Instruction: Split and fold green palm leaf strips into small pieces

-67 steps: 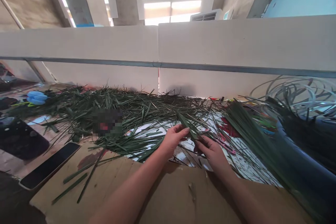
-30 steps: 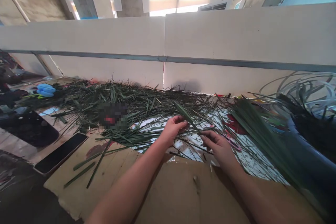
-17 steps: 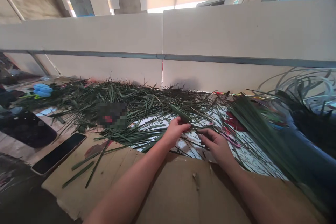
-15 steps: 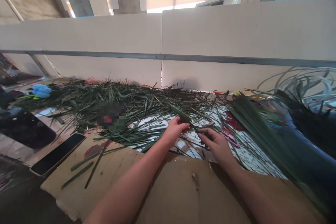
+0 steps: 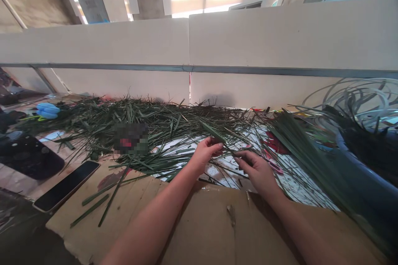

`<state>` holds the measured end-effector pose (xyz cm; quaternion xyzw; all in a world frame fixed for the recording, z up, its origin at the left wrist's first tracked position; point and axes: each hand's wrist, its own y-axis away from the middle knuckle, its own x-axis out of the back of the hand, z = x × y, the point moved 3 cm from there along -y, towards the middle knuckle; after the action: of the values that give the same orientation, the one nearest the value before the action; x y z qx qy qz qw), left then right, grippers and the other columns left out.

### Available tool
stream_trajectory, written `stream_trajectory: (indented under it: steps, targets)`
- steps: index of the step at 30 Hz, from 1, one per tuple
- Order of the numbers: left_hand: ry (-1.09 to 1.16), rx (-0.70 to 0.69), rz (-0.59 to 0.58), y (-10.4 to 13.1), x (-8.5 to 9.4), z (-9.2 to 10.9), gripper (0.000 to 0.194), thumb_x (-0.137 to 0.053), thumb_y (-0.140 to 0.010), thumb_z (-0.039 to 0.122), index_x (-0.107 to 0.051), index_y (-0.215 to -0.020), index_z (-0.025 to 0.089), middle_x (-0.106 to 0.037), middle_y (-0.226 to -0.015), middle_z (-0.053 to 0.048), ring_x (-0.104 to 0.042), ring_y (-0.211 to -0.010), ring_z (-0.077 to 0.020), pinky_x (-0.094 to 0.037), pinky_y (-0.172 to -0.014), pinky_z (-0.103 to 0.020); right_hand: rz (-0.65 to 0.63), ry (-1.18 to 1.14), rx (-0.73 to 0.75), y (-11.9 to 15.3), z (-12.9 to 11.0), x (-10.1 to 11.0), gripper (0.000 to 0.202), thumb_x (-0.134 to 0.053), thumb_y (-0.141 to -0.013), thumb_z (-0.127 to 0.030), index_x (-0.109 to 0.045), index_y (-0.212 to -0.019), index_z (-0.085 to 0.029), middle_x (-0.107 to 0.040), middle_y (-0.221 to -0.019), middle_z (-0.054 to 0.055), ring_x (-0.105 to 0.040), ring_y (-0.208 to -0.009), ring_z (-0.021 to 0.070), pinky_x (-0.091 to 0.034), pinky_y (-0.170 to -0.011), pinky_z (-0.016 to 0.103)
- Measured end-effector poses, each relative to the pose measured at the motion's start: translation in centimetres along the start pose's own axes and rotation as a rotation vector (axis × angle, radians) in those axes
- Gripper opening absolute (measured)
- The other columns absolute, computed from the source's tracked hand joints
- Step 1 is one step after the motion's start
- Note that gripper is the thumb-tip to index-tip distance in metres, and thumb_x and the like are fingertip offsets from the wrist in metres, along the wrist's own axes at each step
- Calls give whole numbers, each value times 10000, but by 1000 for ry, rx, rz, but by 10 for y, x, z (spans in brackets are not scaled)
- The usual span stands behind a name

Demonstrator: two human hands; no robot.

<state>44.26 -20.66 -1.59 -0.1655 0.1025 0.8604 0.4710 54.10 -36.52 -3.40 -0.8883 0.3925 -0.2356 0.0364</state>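
Between my two hands stretches a dark green leaf strip (image 5: pixel 214 132), its broad end pointing up and to the left. My left hand (image 5: pixel 205 154) pinches it near the middle with thumb and forefinger. At its narrow lower right end, the fingertips of my right hand (image 5: pixel 253 166) are closed on it. Under and around the hands lie loose thin green strips and a white sheet (image 5: pixel 222 174) with dark marks. Scissors with pink handles (image 5: pixel 275 167) lie just beyond my right hand, partly hidden among the strips.
A heap of green leaf strips (image 5: pixel 133 112) runs along the white partition (image 5: pixel 139 85). Brown cardboard (image 5: pixel 205 223) covers the near edge. At left lie a phone (image 5: pixel 66 185) and a dark case (image 5: pixel 29 155). A long leaf bundle (image 5: pixel 298 145) leans by a blue tub (image 5: pixel 360 165) at right.
Both hands keep their grip on the leaf strip, and the left has shifted very slightly. The whole view has moved a little to the left.
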Motion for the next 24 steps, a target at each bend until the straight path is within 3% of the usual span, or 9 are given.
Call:
stream_trajectory:
  steps: [10,24]
  targets:
    - [19,18,23,-2,0,-2,241,-787,-578,239,-689,-780,151,-714,-821,-54,-638,-731,-163,-499,-779,-319,36,80,21,1,-3,3,357,-617,-851,-532,-704,-974,-209,-660,-708,28,-580,-653,210,-425,-634,320]
    - [62,46,-3,0,4,3,342,-866,-545,304,-640,-756,157,-680,-769,-32,-629,-693,-139,-507,-787,-317,67,-228,-91,-9,18,6,441,-729,-748,-564,-674,-958,-180,-601,-682,2,-527,-607,163,-409,-566,291]
